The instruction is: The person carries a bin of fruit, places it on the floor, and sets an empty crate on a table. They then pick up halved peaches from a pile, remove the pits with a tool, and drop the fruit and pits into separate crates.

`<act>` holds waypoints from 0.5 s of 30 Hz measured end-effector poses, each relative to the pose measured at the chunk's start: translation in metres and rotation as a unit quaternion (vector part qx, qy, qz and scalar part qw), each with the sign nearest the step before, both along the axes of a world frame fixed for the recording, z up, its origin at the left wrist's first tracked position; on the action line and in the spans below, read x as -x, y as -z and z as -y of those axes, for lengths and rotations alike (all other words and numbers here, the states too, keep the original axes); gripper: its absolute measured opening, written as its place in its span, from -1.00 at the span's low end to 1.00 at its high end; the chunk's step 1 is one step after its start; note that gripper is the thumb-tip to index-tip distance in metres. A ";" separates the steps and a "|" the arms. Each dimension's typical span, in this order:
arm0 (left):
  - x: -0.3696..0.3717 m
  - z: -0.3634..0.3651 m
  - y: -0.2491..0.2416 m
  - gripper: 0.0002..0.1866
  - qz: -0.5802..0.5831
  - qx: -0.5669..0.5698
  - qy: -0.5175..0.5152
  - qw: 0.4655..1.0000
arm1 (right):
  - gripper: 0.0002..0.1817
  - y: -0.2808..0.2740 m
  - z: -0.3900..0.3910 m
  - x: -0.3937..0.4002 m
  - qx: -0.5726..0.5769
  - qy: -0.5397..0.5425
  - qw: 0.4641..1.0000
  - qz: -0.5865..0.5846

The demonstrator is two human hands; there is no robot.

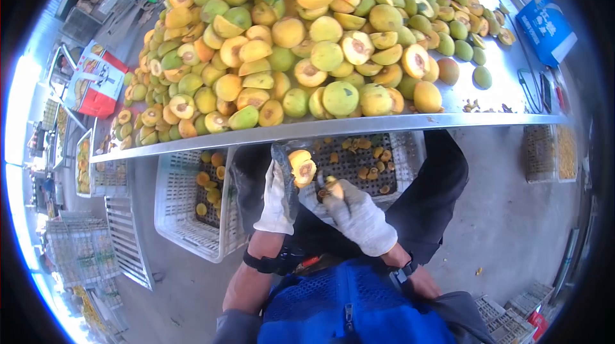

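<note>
My left hand [277, 198], in a white glove with a dark grey palm, is closed around a yellow cut peach [302, 168], its reddish-brown pit cavity facing right. Just to its right, my right hand [364, 219] in a whitish knit glove is closed on a small curved metal tool [319, 180], whose tip points toward the peach. A yellowish piece shows at the right fingertips and partly hides the tool. Both hands are below the table edge, above my lap.
A metal table [333, 127] carries a large heap of whole and halved peaches [327, 49]. Beneath it stand a white crate [221, 235] with peach pieces and another crate [410, 158] holding scraps. A blue box [544, 27] sits at right, a red-white box [97, 81] at left.
</note>
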State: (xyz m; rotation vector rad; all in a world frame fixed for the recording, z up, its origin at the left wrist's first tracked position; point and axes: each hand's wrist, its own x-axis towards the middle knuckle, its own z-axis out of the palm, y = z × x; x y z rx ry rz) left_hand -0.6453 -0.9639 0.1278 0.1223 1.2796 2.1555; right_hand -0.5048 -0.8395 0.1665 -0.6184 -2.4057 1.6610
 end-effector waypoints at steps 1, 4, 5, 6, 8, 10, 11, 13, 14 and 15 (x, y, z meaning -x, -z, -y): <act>-0.005 -0.006 0.001 -0.39 0.030 -0.021 0.010 0.999 | -0.75 -0.019 -0.006 0.002 -0.001 -0.019 0.999 0.026; -0.023 -0.018 0.004 -0.45 -0.015 0.048 -0.051 0.997 | -0.77 0.005 -0.018 0.000 -0.090 -0.018 0.993 0.073; -0.021 -0.014 0.001 -0.46 -0.041 0.069 -0.065 0.995 | -0.72 0.018 -0.020 -0.005 -0.078 0.031 0.995 0.060; -0.017 -0.006 -0.003 -0.48 -0.066 0.092 -0.083 0.990 | -0.72 0.027 -0.026 -0.010 -0.094 0.038 0.992 0.081; -0.007 0.021 -0.013 -0.58 -0.158 0.193 -0.108 0.962 | -0.70 0.045 -0.035 -0.022 -0.118 0.054 0.985 0.111; 0.009 0.042 -0.050 -0.55 -0.264 0.320 -0.152 0.897 | -0.68 0.053 -0.040 -0.031 -0.089 0.084 0.987 0.108; 0.027 0.062 -0.060 -0.55 -0.484 0.482 -0.146 0.715 | -0.67 0.055 -0.043 -0.033 -0.076 0.087 0.987 0.112; 0.045 0.065 -0.094 -0.52 -0.553 0.530 -0.201 0.611 | -0.62 0.058 -0.044 -0.032 -0.072 0.069 0.987 0.128; 0.053 0.059 -0.105 -0.50 -0.549 0.536 -0.159 0.621 | -0.61 0.068 -0.043 -0.032 -0.089 0.047 0.988 0.116; 0.064 0.051 -0.114 -0.49 -0.544 0.539 -0.118 0.631 | -0.60 0.072 -0.043 -0.031 -0.108 0.025 0.989 0.102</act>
